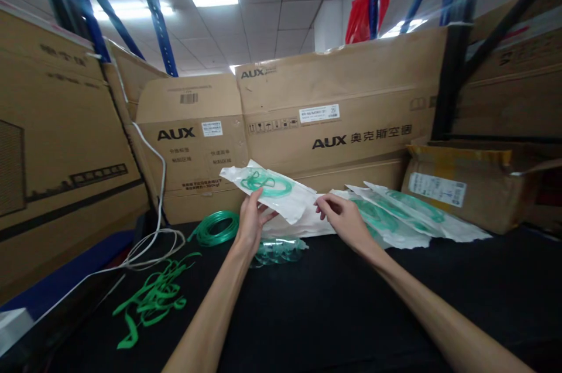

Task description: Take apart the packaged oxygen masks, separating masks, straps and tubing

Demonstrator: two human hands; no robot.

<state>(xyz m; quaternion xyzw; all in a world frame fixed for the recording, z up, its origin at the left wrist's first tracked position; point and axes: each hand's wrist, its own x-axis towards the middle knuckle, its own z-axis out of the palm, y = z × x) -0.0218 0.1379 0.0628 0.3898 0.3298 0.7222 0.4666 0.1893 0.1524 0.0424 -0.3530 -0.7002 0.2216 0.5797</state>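
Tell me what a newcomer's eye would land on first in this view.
Probably the white-backed pouch of coiled green tubing, held up mid-view in the left hand, with the right hand close to its right end. Next might come the tangle of bright green strips on the black work surface at the lower left, then the red bag hanging at the upper right.

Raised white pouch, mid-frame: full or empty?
Not empty: coiled green tubing shows through the face of the pouch. Whether its end is sealed, cannot tell.
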